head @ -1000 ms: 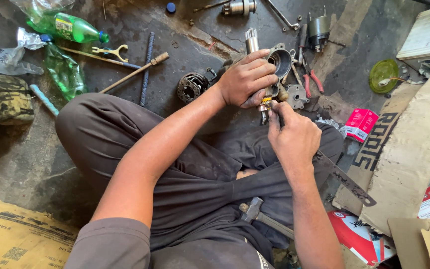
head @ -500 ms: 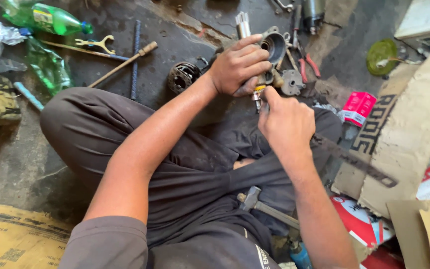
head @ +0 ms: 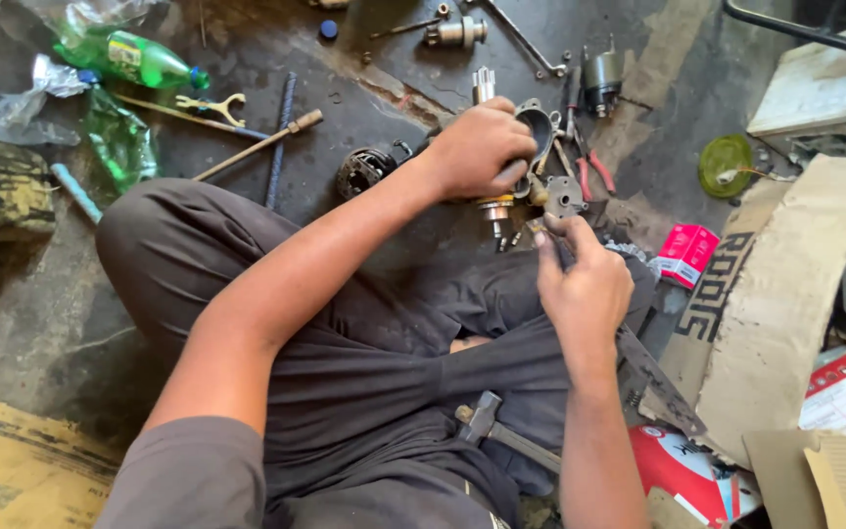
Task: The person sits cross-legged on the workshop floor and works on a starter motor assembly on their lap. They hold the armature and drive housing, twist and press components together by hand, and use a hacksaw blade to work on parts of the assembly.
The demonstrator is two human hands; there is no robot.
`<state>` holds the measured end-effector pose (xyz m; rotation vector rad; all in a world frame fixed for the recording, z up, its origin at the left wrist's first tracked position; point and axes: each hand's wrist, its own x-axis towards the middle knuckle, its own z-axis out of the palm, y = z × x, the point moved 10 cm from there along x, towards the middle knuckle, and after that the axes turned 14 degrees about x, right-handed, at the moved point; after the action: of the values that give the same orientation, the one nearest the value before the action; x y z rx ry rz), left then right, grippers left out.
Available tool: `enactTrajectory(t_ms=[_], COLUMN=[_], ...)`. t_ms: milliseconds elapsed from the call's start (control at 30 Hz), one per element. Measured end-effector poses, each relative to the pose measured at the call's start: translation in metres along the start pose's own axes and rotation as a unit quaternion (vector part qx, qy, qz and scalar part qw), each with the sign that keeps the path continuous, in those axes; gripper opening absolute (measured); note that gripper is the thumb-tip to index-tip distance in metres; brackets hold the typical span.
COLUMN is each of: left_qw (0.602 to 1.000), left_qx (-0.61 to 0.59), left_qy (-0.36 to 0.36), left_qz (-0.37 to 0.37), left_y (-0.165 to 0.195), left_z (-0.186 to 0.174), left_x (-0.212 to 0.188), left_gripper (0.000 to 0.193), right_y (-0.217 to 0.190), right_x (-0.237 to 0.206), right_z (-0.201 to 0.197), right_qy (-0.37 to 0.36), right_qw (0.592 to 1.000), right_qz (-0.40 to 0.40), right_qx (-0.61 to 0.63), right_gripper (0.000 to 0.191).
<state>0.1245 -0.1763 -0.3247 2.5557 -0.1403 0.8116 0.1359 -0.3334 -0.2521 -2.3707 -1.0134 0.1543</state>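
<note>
Since half a second ago the view is sitting a little lower, so the bottle and tools at the top of the frame are showing more fully, while both hands are staying at the same work just above the centre. The left hand (head: 482,149) is wrapping closed around a metal motor housing (head: 538,127), whose splined shaft is sticking up past the knuckles and whose lower spindle is poking out beneath the palm. The right hand (head: 585,284) is curling nearly shut just below it, its fingertips pinching a small metal part (head: 538,227) that is too tiny to make out, close under the housing.

The person is sitting cross-legged on the dark floor, with a hammer (head: 501,431) lying in the lap at lower centre. A round armature-like piece (head: 364,171) is resting left of the held housing. Red-handled pliers (head: 589,171) are lying just right of it. A green plastic bottle (head: 134,57) is lying at upper left, a wooden-handled tool (head: 261,145) slanting nearby, and a small pink box (head: 687,255) is sitting at the right beside cardboard (head: 795,294).
</note>
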Motion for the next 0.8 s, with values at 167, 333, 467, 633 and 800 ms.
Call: enactTrajectory(t_ms=[167, 333, 467, 633, 800], left_qw=[0.994, 0.998, 0.994, 0.994, 0.995], left_qx=[0.067, 0.022, 0.006, 0.012, 0.014], left_qy=[0.05, 0.01, 0.063, 0.07, 0.07], left_qz=[0.064, 0.065, 0.085, 0.078, 0.066], left_y=[0.009, 0.008, 0.01, 0.009, 0.01], left_z=[-0.013, -0.009, -0.017, -0.016, -0.017], left_x=[0.002, -0.004, -0.009, -0.01, -0.009], left_gripper=[0.023, 0.021, 0.026, 0.025, 0.025], right_y=[-0.007, -0.009, -0.013, -0.018, -0.022], right_x=[0.001, 0.002, 0.003, 0.003, 0.005], right_z=[0.019, 0.022, 0.023, 0.028, 0.032], right_qy=[-0.002, -0.012, -0.011, -0.02, -0.028], right_qw=[1.0, 1.0, 1.0, 1.0, 0.999], right_qz=[-0.015, -0.017, -0.022, -0.023, -0.025], right_qx=[0.027, 0.01, 0.008, -0.003, -0.026], right_gripper=[0.019, 0.018, 0.018, 0.016, 0.016])
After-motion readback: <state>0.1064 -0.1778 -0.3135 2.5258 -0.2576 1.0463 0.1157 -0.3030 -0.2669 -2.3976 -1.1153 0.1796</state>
